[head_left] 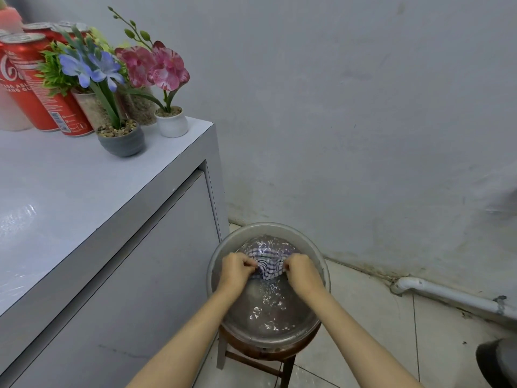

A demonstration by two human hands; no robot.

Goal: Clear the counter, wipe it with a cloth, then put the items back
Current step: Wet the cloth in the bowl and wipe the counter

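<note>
A blue-and-white checked cloth [267, 266] lies bunched in the water of a metal basin [323, 271] low in the middle of the view. My left hand [236, 271] grips its left end and my right hand [303, 271] grips its right end, both in the water. The white counter [64, 203] fills the left side. At its back corner stand red cola cans [30, 88], a grey pot with blue flowers [121, 141], a white pot with pink flowers [171, 124] and glass jars [142, 107] of gravel.
The basin rests on a small wooden stool [260, 357] on a tiled floor [372, 345]. A grey wall rises behind it. A white pipe [447, 296] runs along the wall's foot at the right. A dark object [498, 362] sits at the lower right edge.
</note>
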